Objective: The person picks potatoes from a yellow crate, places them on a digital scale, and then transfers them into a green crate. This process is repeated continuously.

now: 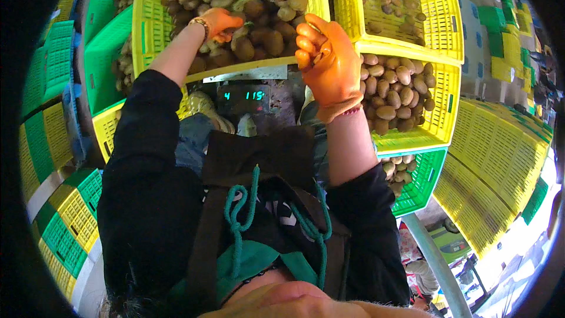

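A yellow plastic crate full of brown kiwifruit lies before me. My left hand, in an orange rubber glove, is low over the fruit with its fingers bent; whether it grips a kiwifruit is hidden. My right hand, gloved the same way, is raised at the crate's near right corner. Its fingers curl inward, and the shadowed palm does not show whether it holds anything. Below the crate's near edge, a digital scale display glows with digits between my feet.
At right stand a yellow crate with few kiwifruit, a fuller yellow crate and a green crate. Green crates with fruit line the left. Stacked yellow crates and a slanted metal pole are farther right.
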Action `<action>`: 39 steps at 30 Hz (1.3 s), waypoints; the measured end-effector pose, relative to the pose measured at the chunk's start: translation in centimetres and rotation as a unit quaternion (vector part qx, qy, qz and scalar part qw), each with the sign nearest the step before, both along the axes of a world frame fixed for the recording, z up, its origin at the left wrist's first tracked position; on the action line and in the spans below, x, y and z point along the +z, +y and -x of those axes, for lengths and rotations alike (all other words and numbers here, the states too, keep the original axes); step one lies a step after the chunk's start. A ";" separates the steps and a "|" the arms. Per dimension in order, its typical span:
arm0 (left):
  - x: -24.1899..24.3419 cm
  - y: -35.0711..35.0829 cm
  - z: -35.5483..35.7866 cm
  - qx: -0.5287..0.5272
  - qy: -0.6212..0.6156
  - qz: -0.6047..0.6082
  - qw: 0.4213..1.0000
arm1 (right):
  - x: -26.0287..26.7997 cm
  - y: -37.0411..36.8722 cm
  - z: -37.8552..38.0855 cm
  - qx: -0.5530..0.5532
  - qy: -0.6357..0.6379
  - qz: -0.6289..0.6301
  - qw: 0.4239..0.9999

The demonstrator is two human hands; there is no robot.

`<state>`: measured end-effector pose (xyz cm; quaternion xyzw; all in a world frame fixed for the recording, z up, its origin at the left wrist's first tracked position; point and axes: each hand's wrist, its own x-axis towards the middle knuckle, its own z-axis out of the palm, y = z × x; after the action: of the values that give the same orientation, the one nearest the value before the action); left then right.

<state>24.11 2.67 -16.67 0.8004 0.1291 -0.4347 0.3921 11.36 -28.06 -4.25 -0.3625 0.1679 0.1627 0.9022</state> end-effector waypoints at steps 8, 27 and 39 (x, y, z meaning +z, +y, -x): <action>9.1 0.2 5.6 0.054 -0.105 0.122 0.985 | -0.3 1.1 0.5 -0.008 0.028 -0.043 0.999; 3.7 -2.9 2.0 -0.345 -0.308 -0.136 0.876 | -0.1 0.4 -0.1 -0.072 0.052 -0.205 0.975; -4.0 -7.2 4.0 -0.578 -0.173 -0.331 0.725 | -4.2 0.0 -0.2 -0.051 -0.116 -0.028 0.992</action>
<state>20.08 -4.49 -20.69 0.8601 -0.2929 -0.3611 -0.2099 11.59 -28.06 -8.47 -0.3449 0.0755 0.0776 0.9324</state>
